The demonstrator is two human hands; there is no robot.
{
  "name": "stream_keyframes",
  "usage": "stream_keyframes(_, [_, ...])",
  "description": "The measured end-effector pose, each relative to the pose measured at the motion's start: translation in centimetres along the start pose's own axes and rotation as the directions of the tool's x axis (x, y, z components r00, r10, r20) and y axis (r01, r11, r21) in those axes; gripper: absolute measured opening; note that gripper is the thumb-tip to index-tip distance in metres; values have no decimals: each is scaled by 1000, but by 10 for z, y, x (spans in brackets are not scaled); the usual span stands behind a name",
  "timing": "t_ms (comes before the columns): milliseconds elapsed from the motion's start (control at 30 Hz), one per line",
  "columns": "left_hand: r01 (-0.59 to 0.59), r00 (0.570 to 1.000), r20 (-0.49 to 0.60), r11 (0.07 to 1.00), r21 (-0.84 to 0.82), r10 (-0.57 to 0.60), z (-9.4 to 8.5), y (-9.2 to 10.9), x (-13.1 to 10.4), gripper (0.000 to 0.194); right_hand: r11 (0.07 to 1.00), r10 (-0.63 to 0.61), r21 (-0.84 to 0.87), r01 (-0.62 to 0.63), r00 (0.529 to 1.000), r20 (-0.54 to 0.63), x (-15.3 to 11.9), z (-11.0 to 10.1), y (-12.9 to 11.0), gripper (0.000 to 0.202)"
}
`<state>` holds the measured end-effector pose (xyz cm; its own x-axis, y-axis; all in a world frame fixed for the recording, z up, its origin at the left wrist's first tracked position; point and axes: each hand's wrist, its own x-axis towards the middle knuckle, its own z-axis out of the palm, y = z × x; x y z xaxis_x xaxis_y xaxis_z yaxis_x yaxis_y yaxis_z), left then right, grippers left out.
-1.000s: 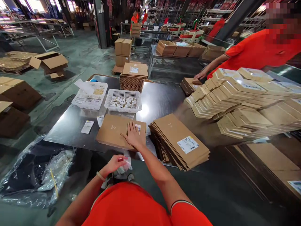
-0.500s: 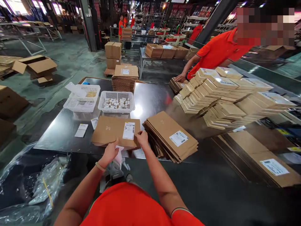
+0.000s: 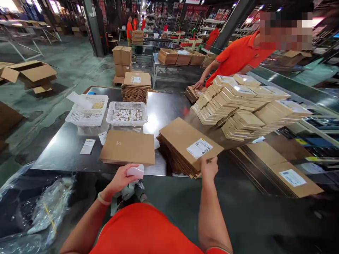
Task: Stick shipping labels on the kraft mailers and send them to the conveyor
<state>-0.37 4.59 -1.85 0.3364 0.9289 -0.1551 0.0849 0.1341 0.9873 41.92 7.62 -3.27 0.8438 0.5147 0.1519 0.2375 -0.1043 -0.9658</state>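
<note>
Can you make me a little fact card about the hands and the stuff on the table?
Left hand: holds a thin whitish piece
Right hand: at the near right edge of the labelled cardboard stack
Left of that stack: brown cardboard with a small white mark
Basket: white, holding small white pieces
Table: shiny, metal-looking
Across the table: a co-worker's hand on more cardboard
</note>
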Motion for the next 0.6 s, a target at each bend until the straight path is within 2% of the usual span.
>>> stream_keyframes(33, [-5, 1000, 0, 1000, -13, 5, 4, 7, -2, 53, 997, -37, -59, 40, 998, 57, -15, 0, -5, 86])
stream_keyframes(67, [-5, 1000, -6, 999, -42, 5, 8, 13, -2, 54, 994, -56, -85, 72, 981, 184, -36, 5, -11, 84])
stream_keyframes(100, [0, 1000, -16, 996, -93, -1, 12, 17, -2, 54, 991, -63, -88, 102, 928, 367, -62, 14, -17, 78])
stream_keyframes(133, [5, 999, -34, 987, -160, -11, 15, 20, -1, 55, 990, -71, -50, 130, 785, 616, -90, 25, -22, 68])
stream_keyframes(167, [6, 998, -64, 972, -235, -21, 17, 21, 0, 54, 992, -90, 28, 125, 520, 849, -119, 37, -27, 62])
stream_keyframes(200, [2, 993, -112, 951, -308, -38, 16, 20, 3, 53, 993, -107, 88, 81, 272, 956, -145, 48, -30, 57])
stream_keyframes(233, [-3, 982, -176, 928, -372, -68, 14, 17, 5, 51, 995, -100, 99, 15, 104, 990, -168, 57, -31, 48])
stream_keyframes(267, [-5, 961, -251, 904, -427, -113, 10, 12, 7, 48, 995, -88, 88, -45, 1, 996, -186, 64, -31, 42])
stream_keyframes(300, [-2, 929, -324, 876, -483, -177, 5, 6, 9, 46, 993, -68, 65, -95, -26, 997, -199, 68, -31, 38])
stream_keyframes(333, [7, 890, -381, 843, -538, -250, 0, 0, 10, 45, 990, -41, 41, -136, -3, 999, -207, 71, -30, 35])
stream_keyframes(400, [28, 823, -424, 773, -634, -378, -6, -12, 7, 49, 978, 5, 17, -209, 102, 995, -210, 73, -29, 35])
stream_keyframes(433, [42, 805, -416, 740, -671, -422, -6, -16, 4, 54, 970, 21, 17, -241, 154, 988, -209, 74, -30, 41])
stream_keyframes(500, [72, 819, -358, 701, -710, -447, 2, -20, -5, 70, 955, 49, 23, -295, 233, 971, -206, 78, -34, 51])
stream_keyframes(600, [80, 909, -268, 766, -638, -318, 21, -17, -16, 93, 950, 77, 19, -310, 294, 953, -208, 87, -42, 44])
